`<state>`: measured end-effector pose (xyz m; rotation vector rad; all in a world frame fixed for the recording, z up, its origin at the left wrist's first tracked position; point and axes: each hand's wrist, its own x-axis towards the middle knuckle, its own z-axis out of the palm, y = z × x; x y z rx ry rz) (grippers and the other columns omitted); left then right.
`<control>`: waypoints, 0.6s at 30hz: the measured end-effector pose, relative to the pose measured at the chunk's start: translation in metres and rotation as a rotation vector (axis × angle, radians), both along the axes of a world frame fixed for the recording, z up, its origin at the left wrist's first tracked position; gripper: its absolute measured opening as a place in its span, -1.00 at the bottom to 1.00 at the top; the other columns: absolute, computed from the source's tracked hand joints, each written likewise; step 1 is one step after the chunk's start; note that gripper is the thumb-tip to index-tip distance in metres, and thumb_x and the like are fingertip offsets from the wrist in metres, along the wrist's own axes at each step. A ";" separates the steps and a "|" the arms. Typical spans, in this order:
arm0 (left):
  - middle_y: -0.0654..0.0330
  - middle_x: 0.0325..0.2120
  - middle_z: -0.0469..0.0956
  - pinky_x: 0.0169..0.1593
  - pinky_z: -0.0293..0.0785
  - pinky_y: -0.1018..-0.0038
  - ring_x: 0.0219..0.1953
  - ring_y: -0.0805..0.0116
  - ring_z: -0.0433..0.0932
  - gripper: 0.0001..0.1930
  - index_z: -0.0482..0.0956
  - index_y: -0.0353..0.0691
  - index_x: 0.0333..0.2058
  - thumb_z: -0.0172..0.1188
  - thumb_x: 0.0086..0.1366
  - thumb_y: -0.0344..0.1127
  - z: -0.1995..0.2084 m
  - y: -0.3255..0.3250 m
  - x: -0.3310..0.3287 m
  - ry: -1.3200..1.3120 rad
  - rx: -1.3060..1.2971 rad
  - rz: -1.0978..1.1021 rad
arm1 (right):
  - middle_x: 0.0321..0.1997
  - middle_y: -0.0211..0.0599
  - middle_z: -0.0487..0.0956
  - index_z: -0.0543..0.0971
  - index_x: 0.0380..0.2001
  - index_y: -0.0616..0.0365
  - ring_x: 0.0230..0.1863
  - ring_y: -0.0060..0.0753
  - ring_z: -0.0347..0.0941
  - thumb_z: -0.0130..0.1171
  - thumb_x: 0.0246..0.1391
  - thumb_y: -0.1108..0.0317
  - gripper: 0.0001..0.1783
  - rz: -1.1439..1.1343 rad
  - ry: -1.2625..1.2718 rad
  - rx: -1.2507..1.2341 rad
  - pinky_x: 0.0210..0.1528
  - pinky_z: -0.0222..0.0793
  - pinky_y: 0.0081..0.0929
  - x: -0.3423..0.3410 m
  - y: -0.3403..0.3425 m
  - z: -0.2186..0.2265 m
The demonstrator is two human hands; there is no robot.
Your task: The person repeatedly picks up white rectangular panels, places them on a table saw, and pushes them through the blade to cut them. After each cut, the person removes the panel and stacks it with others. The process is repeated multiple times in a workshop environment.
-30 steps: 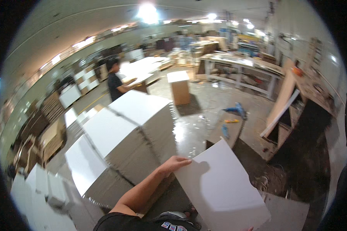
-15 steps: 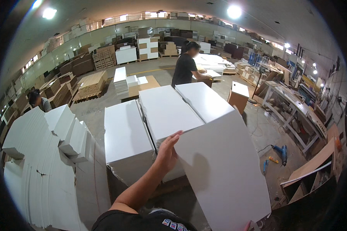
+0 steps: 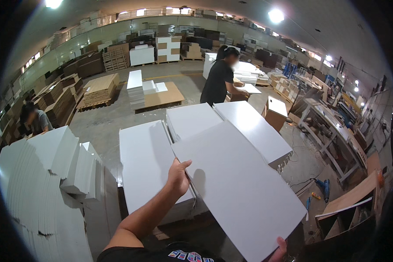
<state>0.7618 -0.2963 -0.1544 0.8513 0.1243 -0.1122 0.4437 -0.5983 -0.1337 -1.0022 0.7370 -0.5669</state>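
Note:
A large white panel [image 3: 244,187] slants across the space in front of me, held in both hands. My left hand [image 3: 178,178] grips its left edge, the thumb lying over the top face. At the near right corner, my right hand [image 3: 279,250] is closed on the edge; only some of its fingers show. The panel's far part overlaps the middle stack of white panels [image 3: 192,117]. Next to that stand a left stack of white panels [image 3: 142,153] and a right one [image 3: 253,124].
More white panels [image 3: 35,187] stand in rows at my left, a person [image 3: 35,120] behind them. Another person [image 3: 220,78] handles a white board beyond the stacks. A blue power tool [image 3: 324,188] lies on the floor near a workbench [image 3: 327,131] at right.
The panel has tipped flatter and its far end has shifted left over the middle stack. My left hand has moved slightly left and down with its edge. More of my right hand shows.

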 end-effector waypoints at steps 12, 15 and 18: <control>-0.07 0.53 0.21 0.52 0.38 0.00 0.54 0.03 0.32 -0.04 -0.20 -0.12 0.68 0.23 0.51 -0.29 0.045 -0.022 0.009 -0.188 0.131 -0.394 | 0.29 0.03 0.58 0.37 0.49 0.39 0.34 0.13 0.54 0.22 -0.09 0.45 -0.05 0.302 -0.336 0.151 0.42 0.53 0.03 0.139 0.012 -0.023; -0.11 0.54 0.16 0.54 0.33 -0.06 0.60 -0.02 0.22 -0.06 -0.19 -0.17 0.65 0.24 0.52 -0.33 0.041 -0.040 0.002 -0.141 0.101 -0.392 | 0.34 0.01 0.56 0.34 0.52 0.34 0.37 0.12 0.53 0.22 -0.05 0.43 -0.04 0.357 -0.400 0.180 0.41 0.52 0.02 0.161 -0.009 -0.025; -0.17 0.54 0.17 0.54 0.33 -0.09 0.61 -0.06 0.21 -0.03 -0.21 -0.25 0.65 0.26 0.50 -0.29 0.035 -0.066 0.006 -0.107 0.168 -0.336 | 0.37 0.01 0.55 0.33 0.54 0.32 0.39 0.11 0.51 0.23 -0.01 0.42 -0.05 0.439 -0.446 0.231 0.44 0.50 0.01 0.179 -0.038 -0.035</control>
